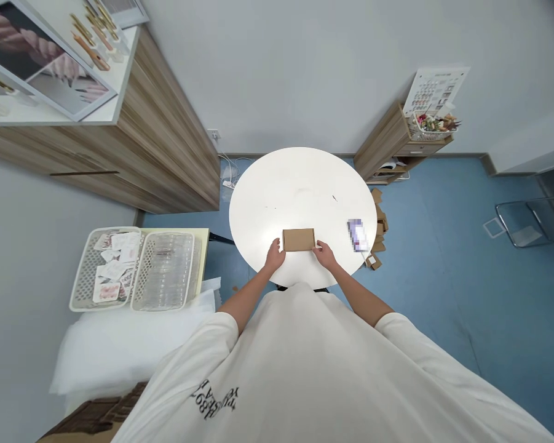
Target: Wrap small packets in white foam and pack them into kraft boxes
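Box [298, 240]: brown, flat, lying lengthwise before us, lid side up and seemingly closed. Position: near our edge of the round white surface [299, 184], left-right about the middle. We cannot tell whether it rests fully or is slightly raised.

Hands: well apart, one at each end of the box. Our left hand [275, 255] is at the left end, thumb by the near corner, fingers partly curled. Our right hand [323, 254] meets the near right corner with its fingertips. We cannot tell how firmly either grips.

Also on the surface, we note a purple item [358, 235] to the right, blurred, and a small dark scrap [334, 197] beyond the box.

Surroundings: to our left, two white baskets side by side, the left basket [85, 277] with cards [117, 264], the right basket [141, 289] with clear cases [166, 271]. To our right, cardboard [380, 221] lies on the blue floor [443, 246] beside the surface.
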Action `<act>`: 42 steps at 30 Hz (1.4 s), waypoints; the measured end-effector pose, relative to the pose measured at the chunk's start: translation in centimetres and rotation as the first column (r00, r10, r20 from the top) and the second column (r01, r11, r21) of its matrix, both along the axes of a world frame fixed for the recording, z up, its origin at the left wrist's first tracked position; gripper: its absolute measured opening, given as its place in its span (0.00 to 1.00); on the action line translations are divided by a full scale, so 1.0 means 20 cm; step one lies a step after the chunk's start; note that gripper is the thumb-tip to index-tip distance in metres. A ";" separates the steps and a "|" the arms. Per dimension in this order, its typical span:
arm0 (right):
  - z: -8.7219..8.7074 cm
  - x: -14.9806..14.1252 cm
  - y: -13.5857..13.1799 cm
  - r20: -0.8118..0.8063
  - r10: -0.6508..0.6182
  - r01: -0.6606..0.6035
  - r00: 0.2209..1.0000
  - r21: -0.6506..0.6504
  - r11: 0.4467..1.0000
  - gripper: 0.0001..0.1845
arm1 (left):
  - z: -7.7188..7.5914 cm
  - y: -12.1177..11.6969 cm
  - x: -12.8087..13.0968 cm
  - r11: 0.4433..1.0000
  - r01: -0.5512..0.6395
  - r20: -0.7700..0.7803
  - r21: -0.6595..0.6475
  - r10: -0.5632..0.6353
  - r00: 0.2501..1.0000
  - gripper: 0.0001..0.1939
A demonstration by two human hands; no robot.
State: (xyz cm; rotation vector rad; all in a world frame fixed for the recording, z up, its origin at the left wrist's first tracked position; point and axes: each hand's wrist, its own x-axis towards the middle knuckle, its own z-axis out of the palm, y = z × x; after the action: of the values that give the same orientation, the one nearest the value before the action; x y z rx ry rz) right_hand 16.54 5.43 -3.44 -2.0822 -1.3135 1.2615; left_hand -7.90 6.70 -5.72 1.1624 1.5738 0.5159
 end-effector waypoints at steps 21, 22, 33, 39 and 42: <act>0.21 0.49 0.15 -0.169 -0.095 0.133 0.981 0.226 0.965 0.30 | 0.38 0.19 0.64 0.964 0.052 0.017 0.261 -0.059 0.998 0.32; 0.22 0.56 0.15 -0.163 -0.124 0.161 0.979 0.238 0.958 0.31 | 0.41 0.20 0.72 0.961 0.067 0.017 0.269 -0.074 0.997 0.33; 0.32 1.48 0.02 -0.109 -0.324 0.342 0.940 0.301 0.890 0.32 | 0.49 0.24 1.68 0.920 0.223 0.012 0.323 -0.240 0.971 0.34; 0.34 1.90 -0.05 -0.051 -0.457 0.445 0.888 0.345 0.826 0.39 | 0.52 0.23 2.12 0.878 0.344 0.064 0.333 -0.385 0.921 0.36; 0.35 2.04 -0.05 -0.051 -0.434 0.424 0.900 0.341 0.839 0.48 | 0.55 0.27 2.28 0.846 0.394 0.089 0.358 -0.451 0.888 0.37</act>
State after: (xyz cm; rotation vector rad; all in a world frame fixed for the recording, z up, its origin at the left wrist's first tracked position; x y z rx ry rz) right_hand 57.34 4.44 3.55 -1.9903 -0.9172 0.7485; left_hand 37.62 12.09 5.19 1.6280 1.0552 0.5767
